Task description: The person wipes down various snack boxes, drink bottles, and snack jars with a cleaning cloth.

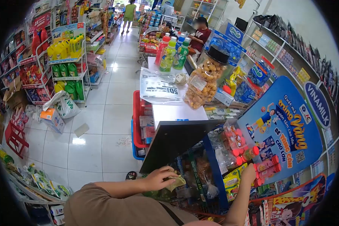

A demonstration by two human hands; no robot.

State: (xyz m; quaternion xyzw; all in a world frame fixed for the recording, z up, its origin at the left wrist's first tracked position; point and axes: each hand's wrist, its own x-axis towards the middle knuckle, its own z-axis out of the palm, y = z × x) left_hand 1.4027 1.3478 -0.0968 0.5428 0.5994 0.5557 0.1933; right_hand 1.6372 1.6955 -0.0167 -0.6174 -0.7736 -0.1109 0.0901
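Observation:
At the lower middle, my left hand (159,180) has its fingers bent around a crumpled yellowish-green cloth (177,182). It is just below a dark flat panel (173,141) that stands tilted. On the right, my right hand (248,174) is closed at the upper edge of a yellow packet (233,182); its fingertips are mostly hidden. Beside that hand are pink jars with red lids (267,167). Between my hands is a blue-edged rack (214,169) with bagged goods in it.
A white counter (173,113) ahead carries a big jar of snacks (205,79), bottles (171,52) and a plastic bag (160,88). Red baskets (137,120) stand beside it. A blue sign (286,124) rises at right. A seated person (201,34) and a walking person (129,15) are further off.

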